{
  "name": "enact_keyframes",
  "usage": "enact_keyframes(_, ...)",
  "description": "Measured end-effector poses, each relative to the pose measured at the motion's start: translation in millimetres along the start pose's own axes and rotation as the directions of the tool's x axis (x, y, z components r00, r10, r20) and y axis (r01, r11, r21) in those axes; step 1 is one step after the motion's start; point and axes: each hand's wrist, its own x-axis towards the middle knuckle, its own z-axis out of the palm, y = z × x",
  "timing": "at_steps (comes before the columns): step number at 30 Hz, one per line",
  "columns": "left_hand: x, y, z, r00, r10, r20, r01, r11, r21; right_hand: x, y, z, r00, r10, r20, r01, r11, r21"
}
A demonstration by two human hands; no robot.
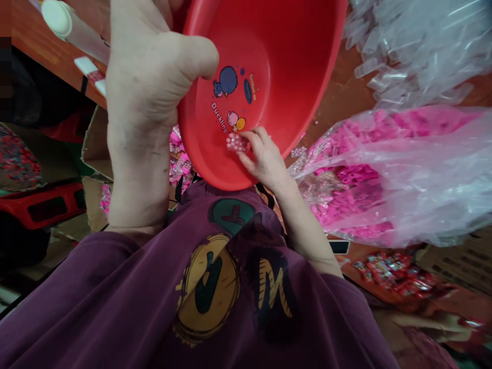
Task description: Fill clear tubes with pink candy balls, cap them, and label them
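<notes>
A red plastic basin point(295, 56), printed inside with ducklings and the word "Duckling", is tilted up in front of my body. My left hand point(154, 66) grips its left rim, the thumb lying over the edge and the other fingers mostly out of sight. Inside the basin's near end, my right hand point(267, 159) is closed on a small clear packet of pink beads point(235, 143), held between thumb and fingertips. Part of the packet is hidden by the fingers.
Right of the basin lies a clear bag of pink pieces point(357, 174), with a heap of clear plastic tubes point(415, 51) beyond. A phone point(340, 247) and red packets point(392, 271) lie nearer. A white-capped bottle point(57, 20) and cardboard box point(98, 141) are at left.
</notes>
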Motion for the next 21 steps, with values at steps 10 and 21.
enact_keyframes(10, -4.3, -2.4, -0.6, 0.987, 0.072, 0.141, -0.076, 0.997, 0.024, -7.9, 20.3, 2.9, 0.985, 0.014, -0.175, -0.001, 0.997, 0.072)
enact_keyframes(21, -27.7, 11.5, -6.6, 0.948, -0.319, -0.007, 0.315, 0.937, -0.150, -13.8, 34.6, 15.7, 0.959, 0.006, -0.285, 0.001, 1.000, 0.027)
